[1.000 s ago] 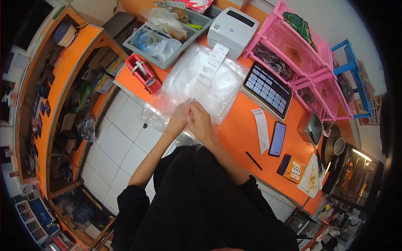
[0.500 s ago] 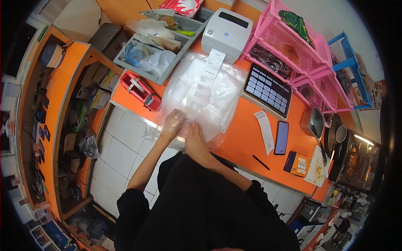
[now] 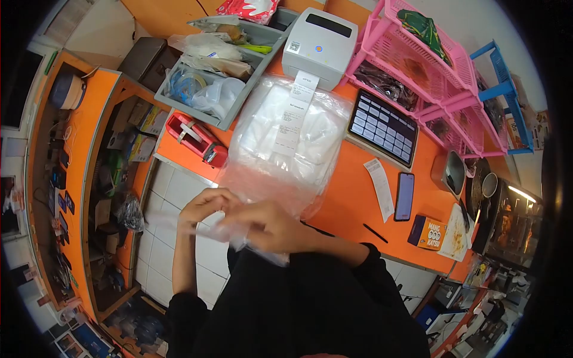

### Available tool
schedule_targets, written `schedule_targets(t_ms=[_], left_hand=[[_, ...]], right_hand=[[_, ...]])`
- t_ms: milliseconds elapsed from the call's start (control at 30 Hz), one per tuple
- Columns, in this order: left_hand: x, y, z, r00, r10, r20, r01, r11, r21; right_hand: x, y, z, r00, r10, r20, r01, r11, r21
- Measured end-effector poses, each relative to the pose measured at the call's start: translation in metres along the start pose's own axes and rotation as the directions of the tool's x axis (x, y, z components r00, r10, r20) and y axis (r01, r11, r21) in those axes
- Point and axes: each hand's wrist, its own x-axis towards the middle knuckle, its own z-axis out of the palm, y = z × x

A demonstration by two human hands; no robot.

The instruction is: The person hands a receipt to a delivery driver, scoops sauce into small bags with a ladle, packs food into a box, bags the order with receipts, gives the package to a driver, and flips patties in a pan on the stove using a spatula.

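My left hand (image 3: 206, 207) is raised over the floor beside the counter's front edge, its fingers curled on clear plastic film (image 3: 222, 231). Close by on its right, my right hand (image 3: 273, 228) is also closed on the film, slightly blurred. Beyond the hands, a stack of clear plastic bags (image 3: 256, 128) lies on the orange counter (image 3: 355, 197). A printed paper strip (image 3: 290, 119) runs over the stack from the white label printer (image 3: 320, 48). A red tape dispenser (image 3: 194, 140) sits to the left of the bags.
A grey tray (image 3: 224, 123) holds plastic packets. Right of the bags are a tablet (image 3: 383, 128), a receipt (image 3: 381, 188), a phone (image 3: 404, 197), a pen (image 3: 375, 233) and an orange box (image 3: 427, 232). Pink racks (image 3: 418, 59) stand behind. Orange shelves (image 3: 98, 113) are at left.
Both hands have drawn back from the bag stack toward my body and lifted, with clear film now between them. The camera view has shifted slightly.
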Motion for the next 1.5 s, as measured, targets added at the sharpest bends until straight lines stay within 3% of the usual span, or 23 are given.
schedule_targets(t_ms=[33, 67, 133, 200, 233, 267, 367, 433, 500, 567, 633, 700, 767, 800, 900, 967, 1000, 1033, 1133, 1200, 1300, 1400, 1500], left_hand=[[0.005, 0.002, 0.002, 0.998, -0.036, -0.047, 0.041, 0.994, 0.106], [0.023, -0.024, -0.039, 0.923, 0.198, 0.330, -0.344, 0.809, 0.477], [0.016, -0.076, -0.057, 0.971, 0.071, 0.230, -0.193, 0.801, 0.567], [0.011, -0.085, -0.051, 0.992, -0.004, 0.124, -0.070, 0.805, 0.590], [0.009, -0.088, -0.048, 0.997, 0.003, 0.080, -0.046, 0.842, 0.537], [0.005, -0.085, -0.040, 0.999, 0.021, 0.031, -0.033, 0.889, 0.457], [0.001, -0.075, -0.006, 0.963, 0.196, -0.184, -0.219, 0.969, -0.111], [0.014, -0.079, 0.013, 0.904, 0.278, -0.325, -0.415, 0.755, -0.507], [0.035, -0.084, 0.020, 0.842, 0.325, -0.431, -0.535, 0.393, -0.748], [0.047, -0.083, 0.023, 0.789, 0.366, -0.493, -0.546, 0.053, -0.836], [0.047, -0.078, 0.026, 0.775, 0.427, -0.466, -0.455, -0.136, -0.880], [0.041, -0.073, 0.026, 0.779, 0.539, -0.321, -0.343, -0.063, -0.937], [0.026, -0.068, 0.024, 0.774, 0.631, -0.058, -0.305, 0.291, -0.907], [0.017, -0.066, 0.020, 0.766, 0.638, 0.083, -0.289, 0.456, -0.841], [-0.018, -0.071, 0.004, 0.813, 0.560, 0.161, -0.412, 0.748, -0.521], [-0.045, -0.088, -0.005, 0.707, 0.640, -0.299, -0.646, 0.413, -0.643], [-0.058, -0.074, -0.016, 0.612, 0.365, -0.702, -0.698, 0.666, -0.263], [-0.072, -0.059, -0.028, 0.230, 0.176, -0.957, -0.452, 0.890, 0.055], [-0.099, -0.056, -0.062, -0.084, 0.454, -0.887, -0.340, 0.824, 0.454], [-0.089, -0.034, -0.018, 0.311, 0.438, -0.844, -0.358, 0.876, 0.323], [-0.010, -0.011, 0.075, 0.698, 0.420, -0.580, -0.093, 0.856, 0.509], [0.015, -0.014, 0.092, 0.717, 0.338, -0.609, 0.095, 0.819, 0.566], [0.014, -0.010, 0.094, 0.795, 0.267, -0.544, 0.108, 0.820, 0.561]], right_hand=[[0.004, -0.002, -0.002, 0.992, -0.089, -0.089, 0.094, 0.994, 0.047], [0.006, -0.005, -0.007, 0.993, 0.024, -0.115, -0.009, 0.992, 0.130], [0.005, -0.011, -0.019, 0.960, 0.247, -0.132, -0.200, 0.934, 0.297], [0.006, -0.008, -0.030, 0.958, 0.199, -0.207, -0.115, 0.926, 0.360], [0.005, -0.004, -0.036, 0.953, 0.177, -0.244, -0.071, 0.919, 0.388], [0.004, 0.007, -0.041, 0.930, 0.152, -0.333, -0.106, 0.983, 0.153], [0.000, 0.012, -0.054, 0.939, 0.235, -0.252, -0.158, 0.943, 0.292], [-0.004, 0.024, -0.054, 0.935, 0.287, -0.210, -0.234, 0.941, 0.242], [-0.008, 0.036, -0.052, 0.922, 0.307, -0.235, -0.240, 0.931, 0.273], [-0.011, 0.041, -0.050, 0.905, 0.303, -0.297, -0.196, 0.920, 0.340], [-0.016, 0.037, -0.057, 0.905, 0.297, -0.304, -0.199, 0.928, 0.315], [-0.023, 0.023, -0.067, 0.902, 0.300, -0.312, -0.234, 0.945, 0.229], [-0.030, 0.007, -0.076, 0.885, 0.306, -0.350, -0.280, 0.952, 0.125], [-0.036, 0.004, -0.082, 0.852, 0.355, -0.386, -0.334, 0.935, 0.123], [-0.053, 0.015, -0.095, 0.834, 0.254, -0.490, -0.266, 0.963, 0.046], [-0.061, 0.014, -0.102, 0.834, 0.272, -0.481, -0.301, 0.953, 0.017], [-0.063, 0.014, -0.103, 0.833, 0.282, -0.476, -0.318, 0.948, 0.004], [-0.063, 0.015, -0.100, 0.803, 0.343, -0.488, -0.363, 0.930, 0.056], [-0.054, 0.026, -0.080, 0.739, 0.441, -0.509, -0.423, 0.892, 0.158], [-0.047, 0.050, -0.055, 0.742, 0.400, -0.538, -0.380, 0.912, 0.154], [-0.034, 0.046, -0.023, 0.806, 0.487, -0.337, -0.439, 0.873, 0.210], [-0.041, 0.077, -0.004, 0.881, 0.374, -0.291, -0.249, 0.888, 0.387], [-0.049, 0.068, -0.020, 0.846, 0.525, -0.094, -0.433, 0.778, 0.455]])
